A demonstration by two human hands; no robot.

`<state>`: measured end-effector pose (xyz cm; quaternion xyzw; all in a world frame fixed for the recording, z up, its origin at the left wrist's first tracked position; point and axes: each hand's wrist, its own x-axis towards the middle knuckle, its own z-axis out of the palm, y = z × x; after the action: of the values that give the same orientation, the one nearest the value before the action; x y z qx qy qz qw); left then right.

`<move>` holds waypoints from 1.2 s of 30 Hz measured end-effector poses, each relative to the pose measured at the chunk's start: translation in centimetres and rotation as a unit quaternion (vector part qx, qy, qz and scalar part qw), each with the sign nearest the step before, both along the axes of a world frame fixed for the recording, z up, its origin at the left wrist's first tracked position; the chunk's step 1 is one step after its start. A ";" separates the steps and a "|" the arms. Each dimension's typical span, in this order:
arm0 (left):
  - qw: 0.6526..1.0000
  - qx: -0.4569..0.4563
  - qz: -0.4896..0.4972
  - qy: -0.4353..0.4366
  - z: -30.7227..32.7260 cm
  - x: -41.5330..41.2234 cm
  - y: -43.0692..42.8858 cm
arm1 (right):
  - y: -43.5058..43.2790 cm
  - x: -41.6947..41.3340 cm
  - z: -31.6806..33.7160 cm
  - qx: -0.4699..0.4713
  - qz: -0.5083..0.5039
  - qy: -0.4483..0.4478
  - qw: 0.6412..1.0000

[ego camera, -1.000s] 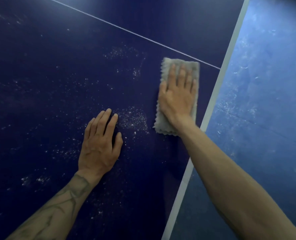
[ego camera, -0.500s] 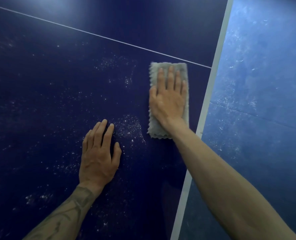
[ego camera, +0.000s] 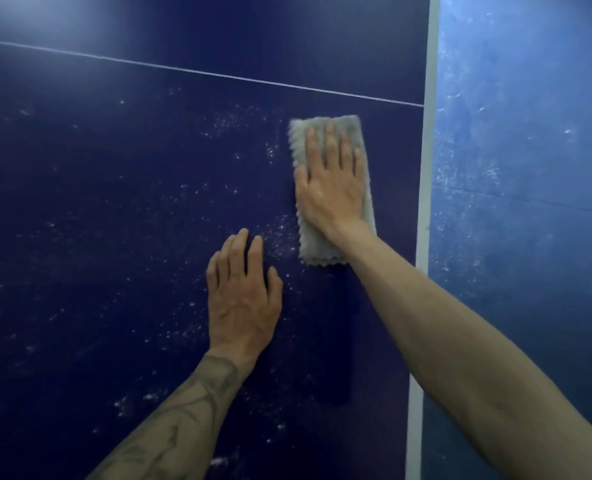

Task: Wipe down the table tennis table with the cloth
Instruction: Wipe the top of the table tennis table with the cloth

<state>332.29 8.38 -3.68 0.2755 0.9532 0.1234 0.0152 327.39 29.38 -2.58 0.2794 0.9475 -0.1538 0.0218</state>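
The dusty dark-blue table (ego camera: 114, 202) bears both hands. The right hand (ego camera: 332, 192), fingers straight, presses flat on the grey, fuzzy, oblong cloth (ego camera: 325, 251); the left hand (ego camera: 242, 299) rests flat, released, just beside it.

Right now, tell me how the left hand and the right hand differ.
The right hand presses flat on the grey cloth; the left hand rests on the dusty table itself. The right hand lies farther away, nearer the white edge stripe, than the left hand. Both lie palm-down and flat.
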 end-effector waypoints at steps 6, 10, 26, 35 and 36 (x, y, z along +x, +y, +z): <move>0.996 -0.030 -0.080 0.012 0.1 -4.0 -3.4 | -2.7 7.4 -0.3 0.068 0.068 -0.024 0.995; 0.995 -0.029 -0.095 0.004 -0.9 -4.4 -4.4 | 0.7 6.0 0.4 0.034 -0.090 -0.030 0.995; 0.995 -0.012 -0.096 0.023 -2.2 -4.6 -4.6 | 1.4 -5.7 0.5 0.034 -0.057 -0.012 0.998; 0.995 -0.015 -0.097 0.026 -2.1 -4.7 -4.6 | -5.4 -3.6 -0.6 0.057 0.248 -0.007 0.967; 0.995 -0.013 -0.096 0.024 -2.1 -4.7 -4.6 | -4.2 -2.2 -0.7 0.059 0.244 -0.011 0.968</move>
<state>327.57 3.77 -5.78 0.3680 0.9241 0.1023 0.0071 325.16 25.20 -3.28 0.0420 0.9942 -0.0844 0.0525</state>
